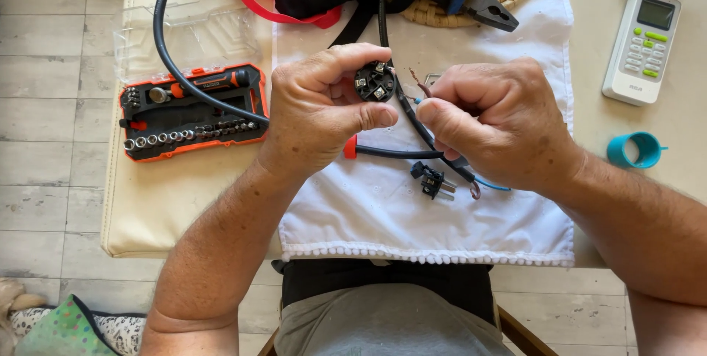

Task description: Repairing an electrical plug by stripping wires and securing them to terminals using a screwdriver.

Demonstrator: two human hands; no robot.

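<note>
The left hand holds a small round black plug insert with metal screw terminals above the surface, its fingers clamped on the rim, terminals facing up. The right hand has its fingers pinched together on the stripped wires of a black rubber cable, whose bare copper ends sit just beside the insert. This looks like the wiring step: feeding a conductor into a terminal. The next move would call for lining up a strand with a terminal opening while keeping the insert steady.

On the white cloth below the hands lies a small black plug part with metal prongs. To the left sits an orange and black screwdriver bit set, with the cable looping across it. Black-handled pliers, a white remote control and a teal ring lie well apart. The other loose wires crowd the terminals and may get in the way.
</note>
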